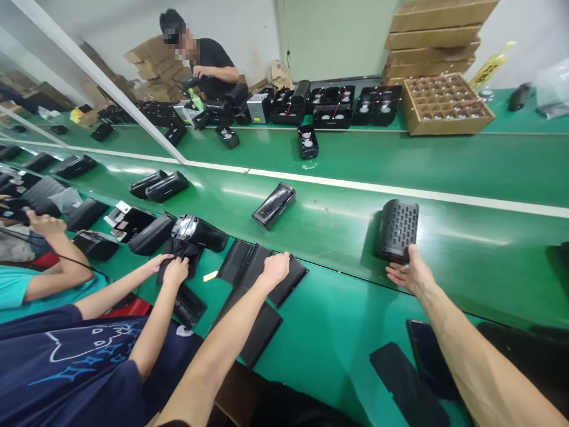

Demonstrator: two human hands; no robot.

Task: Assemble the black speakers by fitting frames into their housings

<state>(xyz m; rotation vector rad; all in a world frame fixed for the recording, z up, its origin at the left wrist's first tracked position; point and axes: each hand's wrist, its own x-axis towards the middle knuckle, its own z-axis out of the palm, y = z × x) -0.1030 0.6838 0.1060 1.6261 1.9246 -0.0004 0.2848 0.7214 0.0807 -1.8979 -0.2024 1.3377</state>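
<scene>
My right hand (415,274) has its thumb and fingers at the lower end of a black speaker housing (399,228) with a slotted grille, on the green belt. My left hand (274,270) is closed at the upper edge of a flat black panel (291,280). More black panels lie around that one, partly under my left forearm. Another black panel (262,335) is nearer to me. Past my left hand, a glossy black speaker housing (274,204) lies on the belt.
Beside me on the left, a co-worker's hands (175,270) handle black material. Another person (208,65) works across the belt. A divided cardboard box (444,107) of small round parts stands at the back. Black sheets (400,379) lie near my right forearm.
</scene>
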